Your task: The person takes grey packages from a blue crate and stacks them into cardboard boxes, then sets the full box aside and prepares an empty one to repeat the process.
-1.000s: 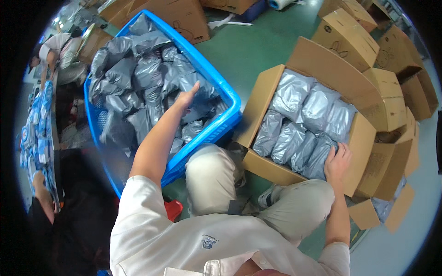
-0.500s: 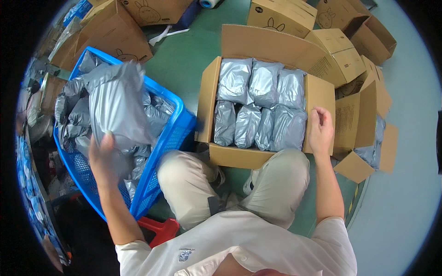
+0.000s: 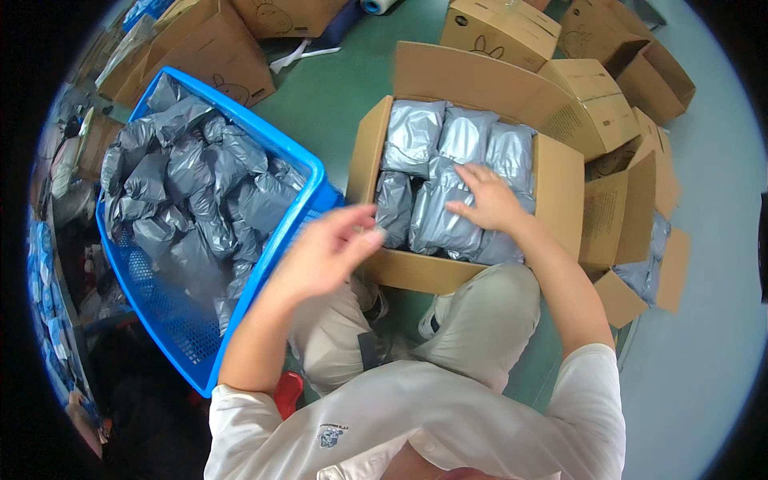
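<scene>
Evidently, settling a pouch (image 3: 444, 220) in the box (image 3: 424, 272) is the step in hand, and flat, even pressure should serve it best. The pouch lies over the front row, its far end reaching up to the middle pouch of the back row (image 3: 466, 134). The right grip (image 3: 490, 200) is spread on it, thumb well apart from the fingers, pressing or steadying rather than pinching. The left grip (image 3: 324, 248) is blurred, in front of the box's near left corner; thumb and fingers stand apart with nothing visible between them.

A broad palm should spread the load over the soft film better than fingertips, which could dent or tear it. Working from the middle outward would ease trapped air toward the ends. A narrow dark gap shows beside the left front pouch (image 3: 393, 210), so nudging sideways into it may level the row better than pushing straight down. The left grip could brace the near wall against bulging. Keep the right forearm clear of the side flap (image 3: 558, 192), and leave the crate (image 3: 314, 180) of loose pouches alone meanwhile.
</scene>
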Motion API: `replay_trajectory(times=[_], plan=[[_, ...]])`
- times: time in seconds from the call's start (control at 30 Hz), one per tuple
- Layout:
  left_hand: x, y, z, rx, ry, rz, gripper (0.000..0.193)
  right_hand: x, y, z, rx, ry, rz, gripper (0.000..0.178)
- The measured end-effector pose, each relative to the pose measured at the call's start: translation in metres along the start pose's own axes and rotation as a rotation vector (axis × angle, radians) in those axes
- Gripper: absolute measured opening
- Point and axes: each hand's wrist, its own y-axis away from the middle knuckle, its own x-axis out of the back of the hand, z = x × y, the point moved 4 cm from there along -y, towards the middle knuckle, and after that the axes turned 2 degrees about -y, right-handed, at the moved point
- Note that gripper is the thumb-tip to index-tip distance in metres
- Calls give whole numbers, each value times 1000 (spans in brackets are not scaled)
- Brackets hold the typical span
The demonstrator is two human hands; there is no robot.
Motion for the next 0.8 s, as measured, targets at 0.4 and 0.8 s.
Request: replay_trajectory(times=[0.4,0.8], plan=[[213,19,-362,831,-538,452,91,-42,-18,-15,60,-79,-362,85],[154,-86,-316,396,-943,91,104,-42,8,13,-63,-63,-347,85]])
